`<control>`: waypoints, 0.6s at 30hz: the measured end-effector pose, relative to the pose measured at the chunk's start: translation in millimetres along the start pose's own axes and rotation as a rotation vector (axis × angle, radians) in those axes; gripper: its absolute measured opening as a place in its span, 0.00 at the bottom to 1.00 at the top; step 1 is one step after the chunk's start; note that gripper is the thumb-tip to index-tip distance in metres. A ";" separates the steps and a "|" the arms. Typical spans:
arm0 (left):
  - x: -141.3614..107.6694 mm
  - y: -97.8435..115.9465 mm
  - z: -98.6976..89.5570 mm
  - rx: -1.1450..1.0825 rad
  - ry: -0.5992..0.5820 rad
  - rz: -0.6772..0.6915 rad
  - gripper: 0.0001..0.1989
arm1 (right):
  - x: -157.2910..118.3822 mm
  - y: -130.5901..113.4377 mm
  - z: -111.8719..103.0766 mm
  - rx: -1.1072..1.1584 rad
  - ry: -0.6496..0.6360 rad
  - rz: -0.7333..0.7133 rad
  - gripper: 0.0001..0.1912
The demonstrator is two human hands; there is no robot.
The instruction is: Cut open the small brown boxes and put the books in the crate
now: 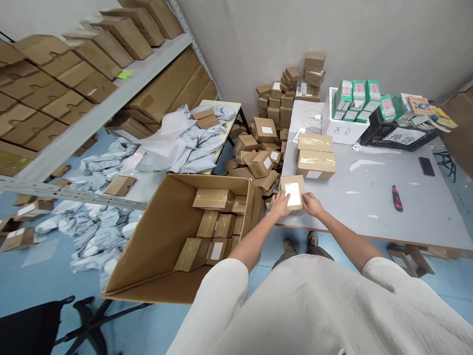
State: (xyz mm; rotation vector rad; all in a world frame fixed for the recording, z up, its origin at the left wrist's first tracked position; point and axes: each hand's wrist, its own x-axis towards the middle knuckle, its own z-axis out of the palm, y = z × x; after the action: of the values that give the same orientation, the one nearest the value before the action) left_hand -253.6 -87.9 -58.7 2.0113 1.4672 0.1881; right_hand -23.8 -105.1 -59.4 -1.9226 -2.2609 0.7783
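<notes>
Labelled box: A small cardboard box (288, 181) lies flat at the near left corner of the table (354, 199), its white label (293, 194) facing up, which probably leaves the label easy to read or press.
Left hand: The left hand (281, 204) lies over the box's near left side, fingers on top beside the label; whether the thumb closes the grip underneath, I cannot tell.
Right hand: The right hand (312, 203) has its fingers drawn in on the box's right edge, a narrow grip holding that side, likely to keep the box from sliding.
Taped boxes: Two larger boxes (317, 161) stand together by the table's left edge, just beyond the labelled box, perhaps set there to stay within reach.
Large carton: An open carton (148, 241) stands off the table's left edge, with taped boxes (214, 199) packed in rows along its right side, seemingly to save room.
Far edge: A white bin (342, 132) of green packs and a black crate (373, 132) of books line the table's far edge, presumably to keep the near part free.
Right part: A red cutter (397, 198) and a phone (426, 166) lie towards the table's right edge, well apart from both hands.
</notes>
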 end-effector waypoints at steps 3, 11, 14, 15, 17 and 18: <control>-3.5 -2.1 -9.3 0.073 -0.032 -0.009 0.44 | 3.9 -3.4 0.6 0.001 -0.038 -0.033 0.31; 3.9 15.2 -30.8 0.268 -0.138 -0.062 0.41 | 6.4 9.1 -18.4 -0.068 -0.054 -0.026 0.30; 20.3 28.8 -35.1 0.259 -0.099 -0.047 0.36 | 9.9 24.3 -34.3 -0.091 -0.004 -0.021 0.29; 27.3 33.8 -36.1 0.255 -0.086 -0.035 0.35 | 12.0 29.8 -40.6 -0.096 0.015 -0.016 0.29; 43.3 44.6 -37.4 0.241 -0.064 -0.002 0.35 | 17.5 41.1 -53.9 -0.106 0.053 -0.010 0.29; 52.1 50.4 -37.9 0.233 -0.054 0.014 0.35 | 20.6 46.8 -60.8 -0.110 0.069 -0.009 0.29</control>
State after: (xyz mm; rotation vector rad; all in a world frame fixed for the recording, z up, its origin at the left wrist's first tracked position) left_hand -211.4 -34.8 -13.0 2.1925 1.4982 -0.0333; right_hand 36.7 -61.6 -31.7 -1.9507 -2.3150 0.5880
